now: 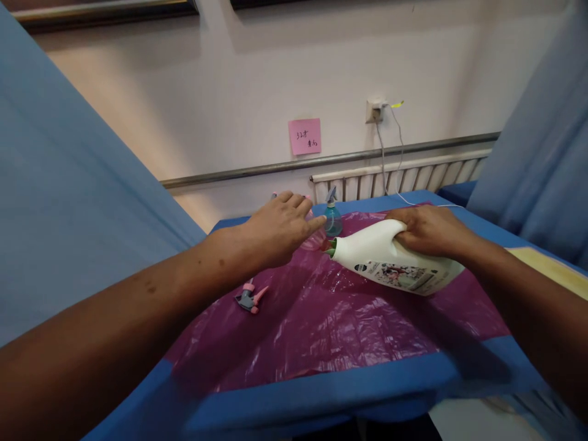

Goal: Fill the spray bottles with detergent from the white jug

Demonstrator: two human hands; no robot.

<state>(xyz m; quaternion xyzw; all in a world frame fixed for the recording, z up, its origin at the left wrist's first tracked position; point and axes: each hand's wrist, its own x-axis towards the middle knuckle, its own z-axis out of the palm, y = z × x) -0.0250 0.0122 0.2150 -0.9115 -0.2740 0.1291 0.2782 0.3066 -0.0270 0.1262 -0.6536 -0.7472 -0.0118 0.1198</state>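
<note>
My right hand (420,229) grips the handle of a large white jug (399,260), tilted on its side with its open green-lined mouth pointing left. That mouth is at a clear pink bottle (315,237), mostly hidden behind my left hand (287,226). The fingers of my left hand are bent over the pink bottle's top; whether they grip it is hidden. Just behind stands a teal spray bottle (333,219) with a grey nozzle. A grey and pink spray head (251,298) lies to the left on the purple plastic sheet (316,331).
Blue cloth (285,398) covers the table under the sheet. Blue curtains (68,184) hang on both sides. Behind are a radiator (413,174), a metal rail (257,170), a pink note (305,136) and a socket with a white cable (381,153). Something yellow (551,269) lies right.
</note>
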